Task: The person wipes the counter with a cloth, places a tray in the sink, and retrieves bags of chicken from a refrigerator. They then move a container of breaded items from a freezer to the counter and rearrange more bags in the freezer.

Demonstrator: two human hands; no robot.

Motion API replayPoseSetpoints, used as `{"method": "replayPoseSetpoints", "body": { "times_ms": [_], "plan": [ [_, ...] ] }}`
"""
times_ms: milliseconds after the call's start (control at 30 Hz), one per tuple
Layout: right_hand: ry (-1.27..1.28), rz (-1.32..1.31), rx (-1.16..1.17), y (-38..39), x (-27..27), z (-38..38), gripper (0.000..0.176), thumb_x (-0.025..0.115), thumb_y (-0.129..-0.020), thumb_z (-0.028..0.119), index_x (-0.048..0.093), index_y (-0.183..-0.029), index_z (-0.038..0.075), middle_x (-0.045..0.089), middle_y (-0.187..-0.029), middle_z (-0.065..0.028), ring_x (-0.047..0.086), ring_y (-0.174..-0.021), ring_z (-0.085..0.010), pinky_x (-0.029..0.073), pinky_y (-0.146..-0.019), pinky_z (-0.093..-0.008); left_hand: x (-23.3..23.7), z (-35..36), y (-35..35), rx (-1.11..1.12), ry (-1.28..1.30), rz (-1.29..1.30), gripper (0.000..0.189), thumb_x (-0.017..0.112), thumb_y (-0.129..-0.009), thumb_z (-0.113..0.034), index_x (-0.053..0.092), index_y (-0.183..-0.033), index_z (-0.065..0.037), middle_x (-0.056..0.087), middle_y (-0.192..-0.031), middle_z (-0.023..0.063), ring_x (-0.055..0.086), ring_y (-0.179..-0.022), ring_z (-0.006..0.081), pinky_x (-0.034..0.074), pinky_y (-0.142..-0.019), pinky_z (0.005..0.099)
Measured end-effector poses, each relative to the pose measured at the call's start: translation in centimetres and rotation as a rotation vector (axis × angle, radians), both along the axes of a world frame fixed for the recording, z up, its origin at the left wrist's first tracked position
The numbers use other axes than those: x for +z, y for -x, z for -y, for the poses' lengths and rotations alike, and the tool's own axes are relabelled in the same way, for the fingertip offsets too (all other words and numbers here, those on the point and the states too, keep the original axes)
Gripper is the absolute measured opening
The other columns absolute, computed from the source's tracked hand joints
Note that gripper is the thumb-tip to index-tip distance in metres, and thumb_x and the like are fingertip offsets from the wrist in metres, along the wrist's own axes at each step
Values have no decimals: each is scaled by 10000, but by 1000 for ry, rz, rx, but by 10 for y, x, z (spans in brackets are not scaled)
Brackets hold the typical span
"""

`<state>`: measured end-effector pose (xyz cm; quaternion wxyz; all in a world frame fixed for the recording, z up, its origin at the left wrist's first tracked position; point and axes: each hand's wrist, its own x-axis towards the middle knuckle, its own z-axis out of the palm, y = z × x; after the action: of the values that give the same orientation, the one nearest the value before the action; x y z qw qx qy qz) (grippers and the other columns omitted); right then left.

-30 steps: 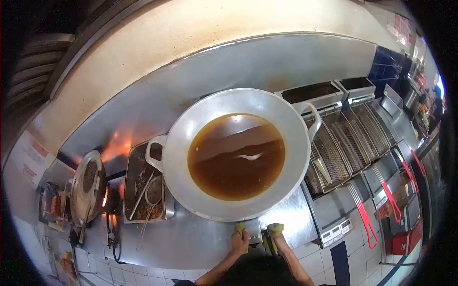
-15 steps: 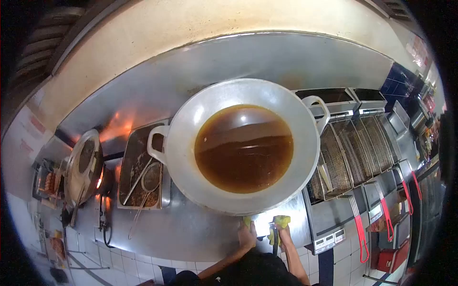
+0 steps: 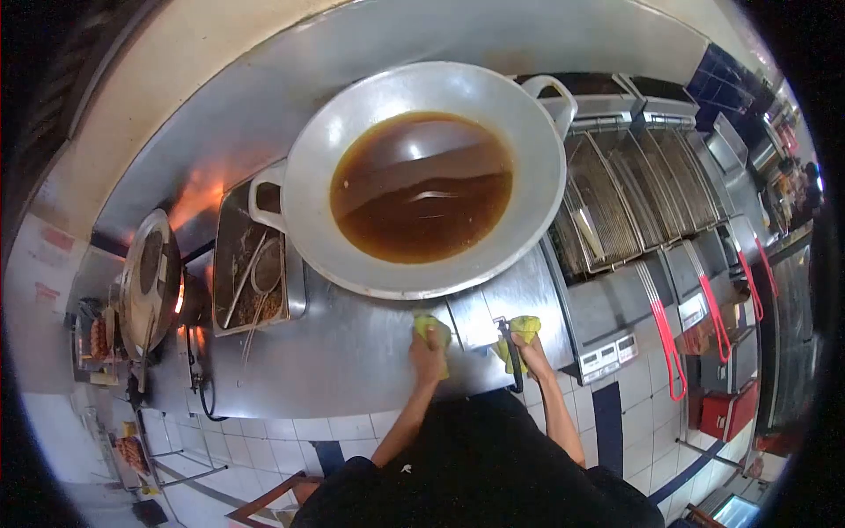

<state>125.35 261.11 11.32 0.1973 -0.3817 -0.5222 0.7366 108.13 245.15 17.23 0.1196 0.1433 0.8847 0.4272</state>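
Note:
A large silver wok (image 3: 304, 211) with two side handles holds dark brown oil (image 3: 422, 189). It stands above the steel counter (image 3: 352, 361). My left hand (image 3: 428, 359), below the wok's front rim, is closed around a yellow-green cloth (image 3: 431, 329). My right hand (image 3: 533, 354) grips a second yellow-green cloth (image 3: 526, 326) at the counter's front edge. Just left of that hand, a black hose (image 3: 515, 370) hangs from a small metal fitting. Both hands are apart from the wok.
On the left, a tray (image 3: 297, 282) holds a wire strainer (image 3: 267, 275). Beyond it, another wok (image 3: 141, 290) sits by a flame (image 3: 180, 295). Fryer baskets (image 3: 651, 189) with red handles (image 3: 666, 361) fill the right side. Tiled floor (image 3: 352, 429) shows below.
The view has tipped downward, so the wok and counter sit higher in the picture. My hands have moved farther apart, the left one leftward, each still with its cloth.

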Motion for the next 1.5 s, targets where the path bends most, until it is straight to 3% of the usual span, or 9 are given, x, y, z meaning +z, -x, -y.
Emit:
{"method": "replayPoseSetpoints", "body": {
  "times_ms": [300,500,567,667,933,1067,1200,1267,1500],
  "plan": [
    [96,-131,23,-11,1,-9,283,575,-860,56,494,-1128,16,567,-1001,-52,555,-905,-159,455,-798,-282,6,63,-34,-28,189,-184,338,526,-867,-271,451,-1128,-69,599,-932,221,586,-808,418,453,-673,479],
    [73,-99,-14,-44,-6,42,267,559,-869,51,500,-1126,6,579,-1002,-63,567,-911,-165,460,-801,-284,24,90,-74,69,171,-855,350,586,-802,-207,501,-1106,-55,624,-872,155,598,-729,350,466,-696,450],
    [89,-40,26,-40,9,49,245,562,-869,56,518,-1104,2,594,-961,-60,574,-885,-165,466,-782,-282,2,93,-94,-213,-60,-161,279,583,-817,-214,565,-991,4,633,-811,147,613,-694,317,479,-642,425],
    [-80,18,63,-26,6,70,227,574,-866,70,537,-1080,5,601,-945,-52,571,-874,-158,462,-776,-280,-32,87,-109,-435,-23,-163,308,539,-846,-263,609,-865,36,620,-840,220,612,-762,368,494,-695,429],
    [-16,-55,131,-66,25,64,248,560,-874,104,518,-1100,13,594,-949,-52,582,-832,-154,479,-731,-280,-26,39,-166,-264,239,-186,306,451,-900,-223,578,-850,51,622,-785,237,610,-703,402,495,-649,473],
    [-45,-50,148,-86,39,39,277,594,-862,142,536,-1100,12,596,-979,-49,560,-902,-159,450,-811,-287,-46,-2,-208,138,-351,283,456,370,-964,-345,562,-844,50,632,-684,134,607,-530,199,468,-457,310],
    [-191,-54,135,-103,14,12,252,580,-870,130,545,-1087,8,600,-976,-59,560,-897,-150,459,-773,-291,-48,-52,-236,496,-965,807,536,320,-964,-455,572,-828,-1,552,-631,40,450,-438,116,365,-389,244],
    [-224,-70,132,-112,0,10,224,572,-873,129,546,-1059,8,602,-959,-63,575,-855,-154,473,-734,-291,-45,-45,-240,433,-1111,1013,486,320,-961,-448,522,-825,-27,451,-621,7,347,-475,91,261,-408,215],
    [-120,-27,183,-129,11,-5,211,567,-868,121,525,-1038,3,605,-922,-73,591,-785,-164,486,-688,-296,-34,-56,-254,423,-1083,1017,482,337,-958,-446,545,-933,-12,476,-676,11,366,-491,88,307,-431,223]
  ]
}}
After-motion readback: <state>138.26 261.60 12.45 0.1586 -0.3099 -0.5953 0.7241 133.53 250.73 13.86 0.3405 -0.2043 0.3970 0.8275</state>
